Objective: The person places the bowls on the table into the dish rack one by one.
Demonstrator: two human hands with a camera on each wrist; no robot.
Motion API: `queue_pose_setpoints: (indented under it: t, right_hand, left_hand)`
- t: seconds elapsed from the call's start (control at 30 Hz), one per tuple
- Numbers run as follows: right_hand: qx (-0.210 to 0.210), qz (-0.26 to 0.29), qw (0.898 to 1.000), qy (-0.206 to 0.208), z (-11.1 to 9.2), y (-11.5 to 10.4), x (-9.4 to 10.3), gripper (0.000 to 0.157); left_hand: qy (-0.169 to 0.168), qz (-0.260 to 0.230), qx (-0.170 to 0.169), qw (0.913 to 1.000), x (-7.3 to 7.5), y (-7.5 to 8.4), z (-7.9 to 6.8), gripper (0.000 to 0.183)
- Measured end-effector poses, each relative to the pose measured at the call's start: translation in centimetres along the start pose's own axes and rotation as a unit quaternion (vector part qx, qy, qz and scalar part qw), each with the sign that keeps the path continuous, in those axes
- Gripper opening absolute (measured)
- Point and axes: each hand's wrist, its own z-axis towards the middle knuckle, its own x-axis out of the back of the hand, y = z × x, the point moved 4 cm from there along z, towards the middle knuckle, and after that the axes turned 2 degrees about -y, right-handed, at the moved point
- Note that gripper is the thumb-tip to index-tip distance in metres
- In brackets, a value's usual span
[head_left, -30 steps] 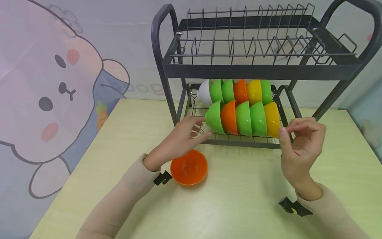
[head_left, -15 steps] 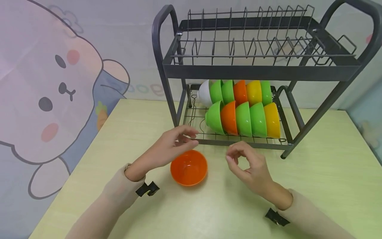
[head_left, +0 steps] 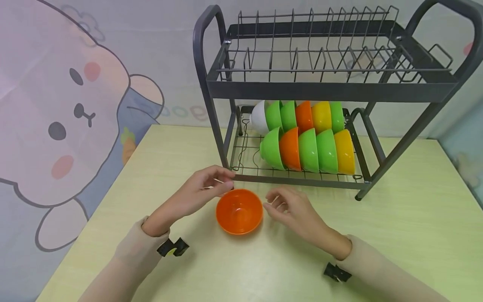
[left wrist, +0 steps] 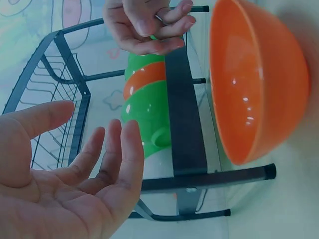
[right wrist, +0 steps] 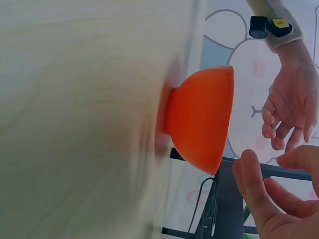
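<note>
An orange bowl (head_left: 239, 212) stands upright on the table, its inside facing up. My left hand (head_left: 194, 195) hovers at its upper left, fingers loosely bent and nothing in them. On the other side, my right hand (head_left: 296, 212) is near the right rim, fingers relaxed, holding nothing. The left wrist view shows the left palm (left wrist: 75, 189) bare, with the bowl (left wrist: 259, 79) away to the right. In the right wrist view the bowl (right wrist: 202, 119) rests on its foot, apart from the right fingers (right wrist: 251, 179).
Behind the hands stands a dark two-tier dish rack (head_left: 320, 90). Its lower shelf holds two rows of bowls on their sides: a front row with a yellow bowl (head_left: 344, 152) at its right end, and a back row with a white bowl (head_left: 258, 117) at its left.
Both hands have come away from the front row of bowls on the rack and down toward the orange bowl. The right hand moved far left; the bowl stayed put.
</note>
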Motion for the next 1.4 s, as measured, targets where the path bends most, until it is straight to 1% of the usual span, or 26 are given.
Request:
queue_pose_setpoints:
  t: [0.13,0.23,0.4,0.47,0.6,0.67,0.8,0.9,0.97,1.13,1.3,1.4]
  right_hand:
    - [-0.048,0.031,0.998,-0.038,0.5,0.5,-0.7,0.023]
    - [-0.078,0.054,0.993,-0.066,0.9,1.0,-1.3,0.030]
    - [-0.106,0.086,0.986,-0.094,1.3,1.7,-2.0,0.035]
    - [-0.112,0.085,0.985,-0.100,1.5,1.9,-2.1,0.036]
    - [-0.126,0.063,0.985,-0.099,2.0,2.6,-2.2,0.036]
    - [-0.134,0.068,0.983,-0.104,2.3,2.9,-2.3,0.037]
    - [-0.157,0.088,0.976,-0.125,2.7,3.2,-2.7,0.037]
    - [-0.169,0.080,0.974,-0.131,2.8,3.5,-2.8,0.035]
    - [-0.187,0.097,0.969,-0.133,2.9,3.7,-2.9,0.035]
    - [-0.227,0.173,0.948,-0.142,2.7,4.2,-3.1,0.036]
    - [-0.219,0.195,0.946,-0.141,2.7,4.2,-3.1,0.035]
    - [-0.207,0.197,0.948,-0.136,2.9,4.1,-3.0,0.035]
  left_hand:
    - [0.004,-0.022,0.015,0.9996,0.3,-0.9,-0.4,0.032]
    - [0.009,-0.025,0.031,0.9992,0.4,-1.6,-0.7,0.034]
    - [0.018,-0.019,0.048,0.9985,0.6,-2.5,-1.1,0.035]
    - [0.023,-0.016,0.053,0.9982,0.7,-2.9,-1.2,0.034]
    - [0.022,-0.017,0.068,0.9973,0.7,-3.5,-1.5,0.035]
    - [0.021,-0.020,0.075,0.9967,0.7,-3.8,-1.7,0.037]
    - [0.024,-0.017,0.085,0.9960,0.6,-4.2,-1.8,0.039]
    - [0.026,-0.014,0.087,0.9958,0.5,-4.4,-1.8,0.039]
    - [0.026,-0.013,0.088,0.9957,0.5,-4.5,-1.8,0.040]
    - [0.028,-0.013,0.099,0.9946,0.4,-4.8,-1.8,0.043]
    - [0.015,-0.028,0.112,0.9932,0.2,-5.1,-2.0,0.049]
    - [0.000,-0.040,0.118,0.9922,0.0,-5.2,-2.0,0.053]
